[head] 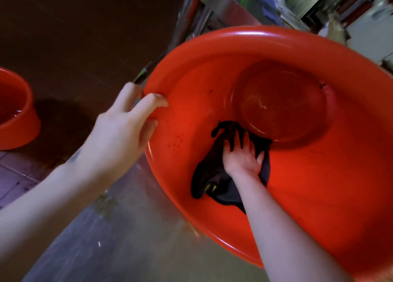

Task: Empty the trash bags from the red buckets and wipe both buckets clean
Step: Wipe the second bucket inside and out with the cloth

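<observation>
A: Nearest me is my left hand (pixel 125 128), at nine o'clock, fingers curled over the rim of the big glossy red plastic bucket (pixel 308 175), which is tipped on the steel counter (pixel 119 239).

B: And the right?

A: My right hand (pixel 242 156), flat and spread, presses a dark, limp cloth (pixel 214 179) against the inner wall near six o'clock.

B: Handling?

A: Probably light, slick when wet; hold the rim. A second red bucket (pixel 14 111) sits far left.
</observation>
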Available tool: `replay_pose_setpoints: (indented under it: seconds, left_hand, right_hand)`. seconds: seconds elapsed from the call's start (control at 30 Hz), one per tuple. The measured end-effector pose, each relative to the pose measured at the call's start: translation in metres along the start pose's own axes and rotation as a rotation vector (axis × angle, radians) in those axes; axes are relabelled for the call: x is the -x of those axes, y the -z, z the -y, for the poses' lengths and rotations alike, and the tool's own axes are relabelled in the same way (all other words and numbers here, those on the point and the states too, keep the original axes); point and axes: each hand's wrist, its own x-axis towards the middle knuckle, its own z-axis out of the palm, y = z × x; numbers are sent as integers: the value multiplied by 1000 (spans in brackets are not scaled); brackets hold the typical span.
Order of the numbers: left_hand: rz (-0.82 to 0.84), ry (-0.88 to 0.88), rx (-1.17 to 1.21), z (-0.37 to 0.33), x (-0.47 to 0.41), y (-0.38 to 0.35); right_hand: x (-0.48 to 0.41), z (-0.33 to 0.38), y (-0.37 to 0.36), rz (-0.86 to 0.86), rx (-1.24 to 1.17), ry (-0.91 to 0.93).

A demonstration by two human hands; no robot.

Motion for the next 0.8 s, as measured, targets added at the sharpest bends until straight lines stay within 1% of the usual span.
replay_pose_setpoints:
  seconds: [0.13, 0.2, 0.23, 0.3, 0.4, 0.47, 0.53, 0.6, 0.7, 0.8]
  left_hand:
    - [30, 136, 152, -14, 25, -26]
    - [41, 195, 219, -24, 35, -38]
    - [48, 227, 243, -29, 40, -43]
    - [68, 297, 267, -38, 51, -52]
    - [74, 361, 276, -42, 63, -57]
    - [72, 369, 264, -41, 63, -56]
    - [82, 371, 257, -40, 62, -55]
    - [98, 368, 250, -41, 62, -52]
    - [120, 368, 253, -42, 60, -48]
    - [118, 365, 243, -44, 59, -48]
  right_hand:
    - [8, -27, 10, 34, 128, -63]
    - [21, -27, 13, 92, 96, -80]
    - [32, -24, 12, 122, 56, -60]
    - [65, -14, 4, 137, -13, 42]
    - [121, 2, -6, 46, -46, 210]
    - [137, 8, -8, 20, -54, 251]
    - [128, 11, -8, 28, -72, 224]
    - [99, 10, -10, 34, -112, 132]
    - [38, 5, -3, 117, -197, -36]
    - [6, 6, 4, 154, -250, -114]
